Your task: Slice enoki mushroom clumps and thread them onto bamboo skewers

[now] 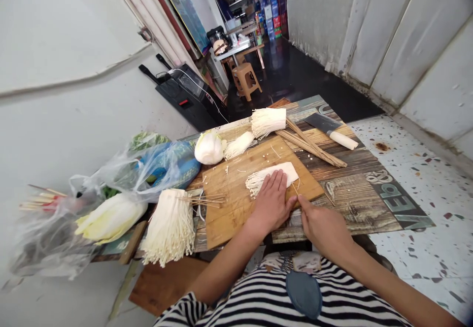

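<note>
A flat slab of enoki mushrooms point(254, 179) lies on the wooden cutting board point(225, 213). My left hand point(273, 196) is laid flat over it, fingers stretched out and pressing it down. Close to its cut root end, my right hand point(321, 221) pinches a thin bamboo skewer point(296, 189), whose tip is at the edge of the slab. My left thumb comes close to my right fingertips. Beyond the board is a bundle of loose skewers point(314, 148), with another enoki bunch point(269, 121) beside it. Skewered enoki point(170, 228) hangs over the table's near left edge.
A cleaver point(330, 131) rests at the far right of the table point(354, 199). Left of the board are a small enoki clump point(239, 146), a round cabbage point(209, 148), a napa cabbage point(113, 217) and plastic bags point(162, 162). A brown stool point(247, 81) stands farther back.
</note>
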A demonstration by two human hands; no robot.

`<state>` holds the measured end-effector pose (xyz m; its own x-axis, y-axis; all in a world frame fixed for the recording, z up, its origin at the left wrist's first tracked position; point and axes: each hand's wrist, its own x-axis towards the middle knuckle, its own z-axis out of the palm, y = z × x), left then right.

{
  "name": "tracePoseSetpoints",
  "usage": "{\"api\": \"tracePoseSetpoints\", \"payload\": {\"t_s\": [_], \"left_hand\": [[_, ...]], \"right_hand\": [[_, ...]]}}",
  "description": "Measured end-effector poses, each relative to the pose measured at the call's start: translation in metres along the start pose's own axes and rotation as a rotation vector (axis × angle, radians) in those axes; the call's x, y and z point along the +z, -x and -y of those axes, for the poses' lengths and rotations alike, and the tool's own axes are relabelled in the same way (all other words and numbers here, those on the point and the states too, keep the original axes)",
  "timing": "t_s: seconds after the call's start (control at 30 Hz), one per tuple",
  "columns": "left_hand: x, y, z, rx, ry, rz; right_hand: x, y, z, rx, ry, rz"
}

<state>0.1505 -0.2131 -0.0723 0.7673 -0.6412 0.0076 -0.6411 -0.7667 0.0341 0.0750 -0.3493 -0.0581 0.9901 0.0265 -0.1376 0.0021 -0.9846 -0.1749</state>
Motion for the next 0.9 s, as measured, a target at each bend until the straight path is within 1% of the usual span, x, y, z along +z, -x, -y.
{"api": "tracePoseSetpoints", "payload": {"t_s": [0.1, 0.2, 0.33, 0.53, 0.73, 0.9], "left_hand": [[-0.001, 0.001, 0.001, -0.003, 0.001, -0.009], [-0.004, -0.001, 0.005, 0.027, -0.006, -0.003], [-0.007, -0.007, 0.010, 0.042, -0.034, 0.004], [-0.002, -0.015, 0.012, 0.029, -0.039, 0.035], [0.001, -0.014, 0.014, 0.041, -0.029, -0.001], [0.002, -0.015, 0.014, 0.038, -0.028, 0.000]], "right_hand": [[0.001, -0.002, 0.000, -0.001, -0.006, 0.006], [0.003, -0.002, -0.001, 0.005, -0.015, 0.004], [0.005, 0.000, -0.001, 0.016, -0.017, -0.010], [0.006, -0.001, -0.001, 0.010, -0.027, -0.014], [0.005, -0.003, 0.001, 0.006, -0.024, -0.004], [0.002, -0.008, 0.004, 0.003, -0.023, -0.011]]}}
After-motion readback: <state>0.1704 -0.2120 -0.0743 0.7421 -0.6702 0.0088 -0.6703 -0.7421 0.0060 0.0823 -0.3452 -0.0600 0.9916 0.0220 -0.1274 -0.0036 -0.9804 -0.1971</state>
